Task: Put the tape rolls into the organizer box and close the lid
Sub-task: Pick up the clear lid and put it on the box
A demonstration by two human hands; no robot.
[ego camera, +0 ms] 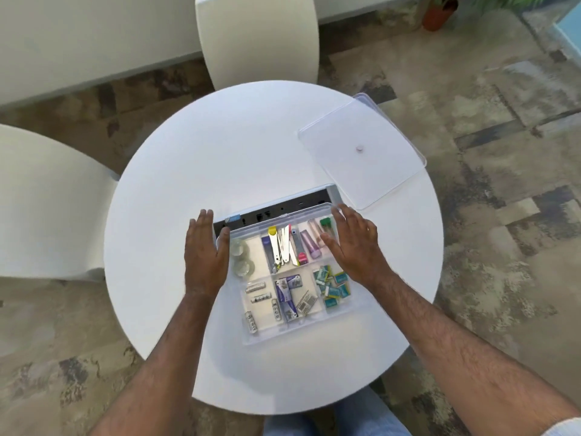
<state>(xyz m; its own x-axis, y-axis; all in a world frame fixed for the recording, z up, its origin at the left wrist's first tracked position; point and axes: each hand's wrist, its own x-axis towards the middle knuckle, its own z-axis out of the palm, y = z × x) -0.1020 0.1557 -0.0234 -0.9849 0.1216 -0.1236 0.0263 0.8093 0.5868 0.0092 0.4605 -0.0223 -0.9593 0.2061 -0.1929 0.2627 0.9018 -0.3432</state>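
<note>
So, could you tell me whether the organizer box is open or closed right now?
Open: the organizer box has no cover, and its clear lid lies apart on the table.

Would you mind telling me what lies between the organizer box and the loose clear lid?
In the head view, only bare white table separates the organizer box from the lid.

The round table [195, 171] is plain white. The organizer box [342, 313] is clear plastic, and its lid [377, 171], far right, is clear with a pale pink dot. The tape rolls [241, 258] are see-through and greenish. Near right lie teal-and-white packets [331, 286]; centre, purple-and-white boxes [286, 297]. The floor [490, 121] is mottled beige, grey and brown. The chairs [257, 39] are cream. The plant pot [437, 15] is terracotta red.
</note>
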